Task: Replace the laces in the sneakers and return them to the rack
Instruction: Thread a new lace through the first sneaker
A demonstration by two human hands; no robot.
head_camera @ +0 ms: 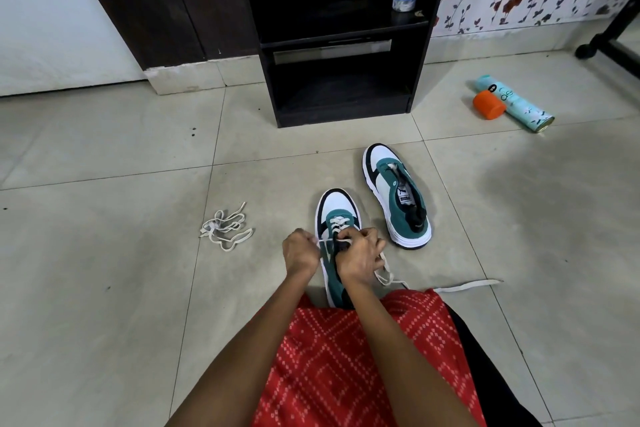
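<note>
White lace (383,274) is going through the near sneaker (337,206) at centre frame. The left hand (300,253) pinches one strand taut, and the right hand (360,258) curls round the other at the eyelets. Next, I judge, come the higher eyelets. The second sneaker (398,194), right of centre, looks unlaced.

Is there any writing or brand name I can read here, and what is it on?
"PUMA": on a white label on the far sneaker, upside down to the camera.
Large letters on the spray can, perhaps "de": too unclear to be sure.
Label on the blue-lidded jar: too small to read.
</note>
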